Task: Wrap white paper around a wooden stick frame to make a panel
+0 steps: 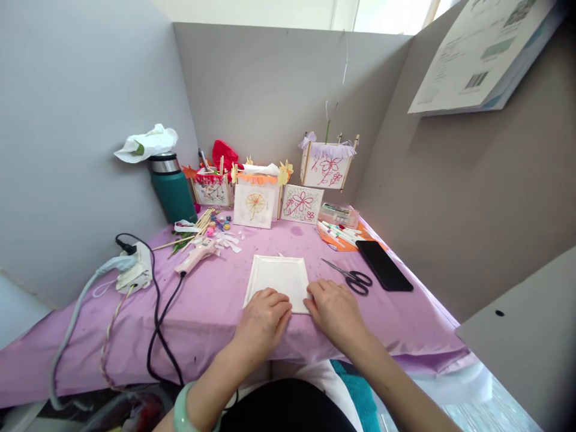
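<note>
A small white canvas frame [278, 279] lies flat on the table before me, its raised border facing up. My left hand [266, 315] rests over its near left part, fingers curled together at the near edge. At the right edge, near the front corner, my right hand [333, 309] pinches the frame between thumb and fingers. The fingertips of both hands are partly hidden. Just right of the frame lie black-handled scissors [353, 279], closed. A pink glue gun [197, 255] lies on the left, its cord running toward the front edge.
A black phone [384, 266] and white markers [339, 233] lie at right. Behind stand decorated canvases [255, 205] and a flower-painted box [326, 170]. A green bottle [173, 189], wooden sticks [204, 223] and a power strip [136, 268] are at left. Grey partitions [279, 90] surround the table.
</note>
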Motion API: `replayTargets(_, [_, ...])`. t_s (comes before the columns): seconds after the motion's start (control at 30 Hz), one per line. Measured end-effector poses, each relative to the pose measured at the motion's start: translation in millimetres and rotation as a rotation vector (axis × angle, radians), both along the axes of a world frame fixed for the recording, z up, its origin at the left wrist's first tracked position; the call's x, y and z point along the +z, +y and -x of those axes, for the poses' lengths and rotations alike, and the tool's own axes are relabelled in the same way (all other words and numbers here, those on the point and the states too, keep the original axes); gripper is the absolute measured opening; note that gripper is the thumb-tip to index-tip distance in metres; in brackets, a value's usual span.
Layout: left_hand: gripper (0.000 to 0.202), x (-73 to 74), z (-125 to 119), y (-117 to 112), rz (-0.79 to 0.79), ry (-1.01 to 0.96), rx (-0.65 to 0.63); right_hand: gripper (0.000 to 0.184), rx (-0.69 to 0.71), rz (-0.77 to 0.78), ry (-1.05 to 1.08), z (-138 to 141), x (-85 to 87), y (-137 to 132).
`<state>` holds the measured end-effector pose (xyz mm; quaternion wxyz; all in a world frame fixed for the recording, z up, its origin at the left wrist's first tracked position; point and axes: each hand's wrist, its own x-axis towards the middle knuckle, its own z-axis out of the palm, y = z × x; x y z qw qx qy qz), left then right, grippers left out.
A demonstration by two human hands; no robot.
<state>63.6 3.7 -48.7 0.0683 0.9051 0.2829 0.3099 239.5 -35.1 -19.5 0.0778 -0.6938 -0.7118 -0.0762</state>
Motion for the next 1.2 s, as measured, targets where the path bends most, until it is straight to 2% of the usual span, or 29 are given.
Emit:
replayTargets(0.13, [0.019,1.2,-2,-3,0.012,-0.001,0.025,0.016,-0.002,0.067,-0.067,12,8.1,5])
replayTargets(0.23, [0.019,-0.4,-4,-4,0.004,-0.01,0.004,0.019,-0.042,0.056,-0.051,16,5.1,10])
replayTargets(0.3, [0.02,0.0,-1,0,0.018,-0.04,-0.015,0.015,-0.084,0.035,0.004,11,0.2,12])
replayTargets(0.37, [0.021,4.3,12,10,0.022,-0.094,0.033,0.013,-0.123,0.03,0.138,1,-4.0,12])
replayTargets(0.4, [0.023,8.2,21,18,0.004,-0.114,0.095,0.013,-0.138,0.033,0.207,-4,-5.1,11])
replayTargets(0.47, [0.027,18.5,46,37,-0.075,-0.106,0.328,0.014,-0.154,0.042,0.309,-14,-5.2,8])
replayTargets(0.6, [0.033,35.7,99,80,-0.122,0.211,0.806,0.01,-0.061,0.033,0.346,-15,-0.6,0])
replayTargets(0.63, [0.036,37.0,108,88,-0.095,0.301,0.885,0.01,-0.044,0.039,0.314,-12,0.8,-2])
replayTargets(0.7, [0.038,35.9,118,99,-0.026,0.426,0.965,0.011,-0.048,0.077,0.191,-3,3.6,-2])
replayTargets(0.8, [0.037,30.5,121,106,0.046,0.471,0.988,0.014,-0.079,0.135,0.063,11,6.6,2])
replayTargets(0.93, [0.037,29.3,119,111,0.075,0.424,0.978,0.025,-0.116,0.123,0.09,17,6.0,7])
replayTargets(1.1, [0.044,37.7,124,111,0.092,0.328,0.952,0.017,-0.135,0.079,0.269,0,2.1,7])
replayTargets(1.2, [0.049,45.6,121,101,0.15,0.197,0.858,0.016,-0.107,0.097,0.427,-14,0.8,10])
